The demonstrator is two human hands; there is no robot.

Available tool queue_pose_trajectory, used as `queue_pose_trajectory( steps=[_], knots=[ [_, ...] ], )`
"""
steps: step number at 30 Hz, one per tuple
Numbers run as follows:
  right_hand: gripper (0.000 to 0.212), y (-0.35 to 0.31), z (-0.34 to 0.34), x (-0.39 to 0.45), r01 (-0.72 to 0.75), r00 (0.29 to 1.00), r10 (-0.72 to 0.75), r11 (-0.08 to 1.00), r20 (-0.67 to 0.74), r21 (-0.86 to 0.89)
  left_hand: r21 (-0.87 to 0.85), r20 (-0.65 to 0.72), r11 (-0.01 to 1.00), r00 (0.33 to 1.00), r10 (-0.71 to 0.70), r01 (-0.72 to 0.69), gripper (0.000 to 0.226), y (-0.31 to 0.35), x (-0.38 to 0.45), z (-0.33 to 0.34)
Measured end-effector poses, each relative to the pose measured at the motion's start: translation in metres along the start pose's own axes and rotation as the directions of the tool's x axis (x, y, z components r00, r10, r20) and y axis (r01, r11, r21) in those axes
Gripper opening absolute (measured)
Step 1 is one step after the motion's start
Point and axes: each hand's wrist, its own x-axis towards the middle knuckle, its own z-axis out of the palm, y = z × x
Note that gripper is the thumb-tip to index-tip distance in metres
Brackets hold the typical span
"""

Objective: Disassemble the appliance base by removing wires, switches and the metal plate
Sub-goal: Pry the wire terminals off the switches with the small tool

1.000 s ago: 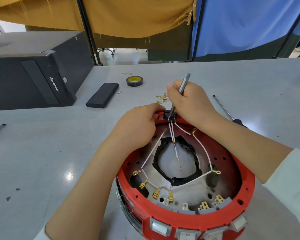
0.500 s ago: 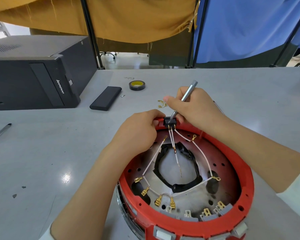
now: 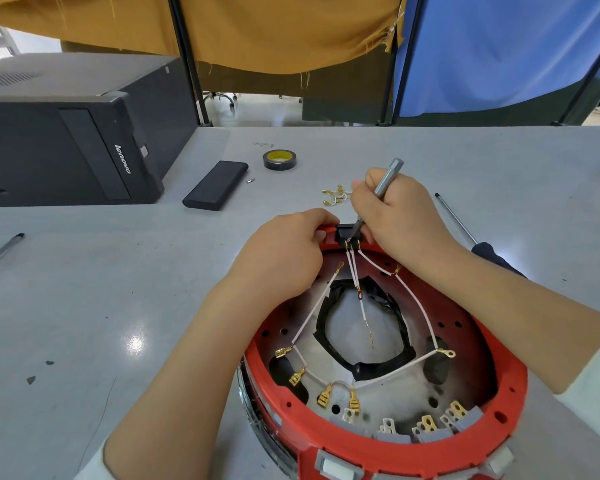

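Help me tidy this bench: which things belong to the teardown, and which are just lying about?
In the job:
red appliance base
white wires
black connector block
grey driver in the right hand
left hand steadying the rim

Lying about:
tape roll
black case
computer tower
loose terminals

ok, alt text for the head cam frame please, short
A person's right hand works a slim grey tool into a black connector on the far rim of an upturned red appliance base, which the left hand grips. White wires with brass terminals cross its interior.
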Motion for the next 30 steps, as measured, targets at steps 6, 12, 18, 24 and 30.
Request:
queue_pose_trajectory(
  steps=[6,12,18,24,30],
  knots=[
    [0.037,-0.003,-0.001,-0.001,0.000,0.999,0.000,1.000,0.032,-0.005,0.002,0.003,1.000,1.000,-0.006,0.006,0.035,0.000,0.000,0.000],
    [0.039,-0.003,-0.001,0.001,-0.030,0.998,0.030,1.000,0.051,-0.003,-0.002,0.004,1.000,1.000,-0.003,0.003,0.034,0.001,-0.001,0.000],
    [0.039,-0.004,-0.001,0.012,-0.159,0.979,0.153,0.987,0.137,0.028,-0.002,0.008,1.000,1.000,-0.006,0.006,0.035,0.002,-0.002,-0.001],
    [0.034,-0.009,-0.001,0.025,-0.234,0.930,0.241,0.971,0.277,-0.058,0.014,0.019,1.000,1.000,-0.005,0.005,0.035,0.002,-0.002,-0.002],
    [0.034,-0.006,-0.002,0.023,-0.223,0.941,0.217,0.975,0.259,-0.007,0.002,0.015,1.000,1.000,-0.006,0.006,0.035,0.002,-0.002,-0.001]
  ],
)
